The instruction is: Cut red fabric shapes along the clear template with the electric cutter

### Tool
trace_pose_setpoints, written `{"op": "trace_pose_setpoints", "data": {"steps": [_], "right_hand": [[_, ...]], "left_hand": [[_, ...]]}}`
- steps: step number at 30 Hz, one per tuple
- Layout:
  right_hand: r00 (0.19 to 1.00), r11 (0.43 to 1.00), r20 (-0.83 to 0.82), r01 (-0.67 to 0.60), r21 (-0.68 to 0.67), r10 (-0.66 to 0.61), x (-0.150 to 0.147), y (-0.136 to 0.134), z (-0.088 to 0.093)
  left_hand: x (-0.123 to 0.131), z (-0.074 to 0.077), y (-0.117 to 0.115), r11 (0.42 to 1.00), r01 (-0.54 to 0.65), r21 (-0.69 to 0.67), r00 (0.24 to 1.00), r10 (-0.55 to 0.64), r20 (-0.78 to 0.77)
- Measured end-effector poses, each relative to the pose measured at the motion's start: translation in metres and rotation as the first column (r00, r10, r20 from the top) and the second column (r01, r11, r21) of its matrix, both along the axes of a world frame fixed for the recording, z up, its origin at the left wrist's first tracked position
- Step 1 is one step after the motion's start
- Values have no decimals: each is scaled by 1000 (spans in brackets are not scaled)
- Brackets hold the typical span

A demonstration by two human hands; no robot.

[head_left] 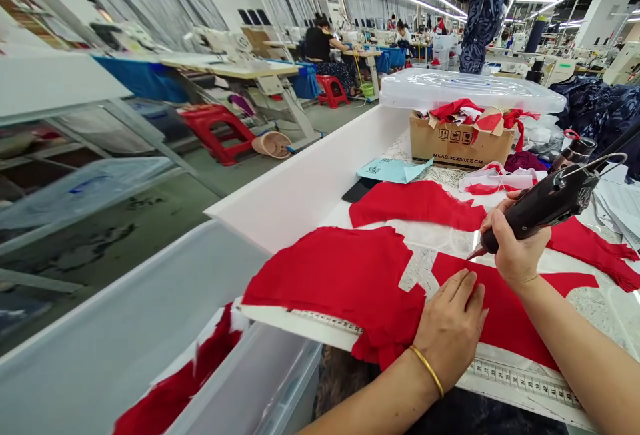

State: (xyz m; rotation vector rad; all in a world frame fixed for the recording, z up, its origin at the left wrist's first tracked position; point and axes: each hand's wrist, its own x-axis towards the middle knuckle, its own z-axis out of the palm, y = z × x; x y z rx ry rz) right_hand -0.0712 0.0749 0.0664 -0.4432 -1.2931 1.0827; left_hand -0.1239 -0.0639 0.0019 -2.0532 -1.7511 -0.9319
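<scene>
**A:** What is the right hand (515, 251) doing?

**B:** It holds a black cutting tool (543, 208). The fingers wrap tight around it, so the hand is shut. The thin metal tip (475, 253) points down and sits right by the red cloth (500, 308).

**A:** And the left hand (450, 328)?

**B:** That hand is open. It lies flat on the red cloth and presses on it. The fingers do not pinch or hold anything. A gold bangle (427, 371) sits on that wrist.

**A:** Where is all the red cloth?

**B:** Big pieces lie flat on a white table (505, 381), on top of a lacy white sheet (420, 268). One big piece sticks out past the table edge, over a white plastic bin (125, 315). More red cloth (190, 375) is down in that bin.

**A:** What else is near the hands?

**B:** A measuring tape (525, 381) runs along the table edge, near the left hand. Farther up there is a cardboard box (463, 145) with red scraps (453, 111) in it. A clear plastic tub (470, 88) sits just behind the box. A light blue paper (393, 169) lies beside the box.

**A:** Is anybody else there?

**B:** Yes. Far back, a person in a black top (320, 45) sits at a work table, near a red stool (333, 91).
</scene>
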Motion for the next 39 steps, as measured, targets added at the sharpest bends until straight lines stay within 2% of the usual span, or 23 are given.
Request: {"op": "trace_pose_setpoints", "data": {"steps": [6,9,14,18,26,33,39], "right_hand": [[996,995,39,87,-42,-85,-6,1,-7],[998,997,21,66,-50,-65,-4,-1,-3],[1000,1000,-9,-8,9,8,16,-2,7],[1000,1000,15,11,24,-11,29,4,4],[997,997,8,71,16,-71,30,5,2],[994,994,24,108,10,-108,57,14,7],[994,994,43,105,-12,-105,69,14,1]], "left_hand": [[0,-5,1,1000,19,-20,999,-18,29],[2,-6,2,1000,13,-18,1000,-12,25],[11,-3,1,999,52,9,999,-52,8],[18,0,-1,996,91,3,996,-91,15],[31,-9,7,992,122,-14,993,-122,-6],[40,-7,11,993,120,-17,993,-120,13],[44,-12,12,992,122,-40,993,-122,1]]}}
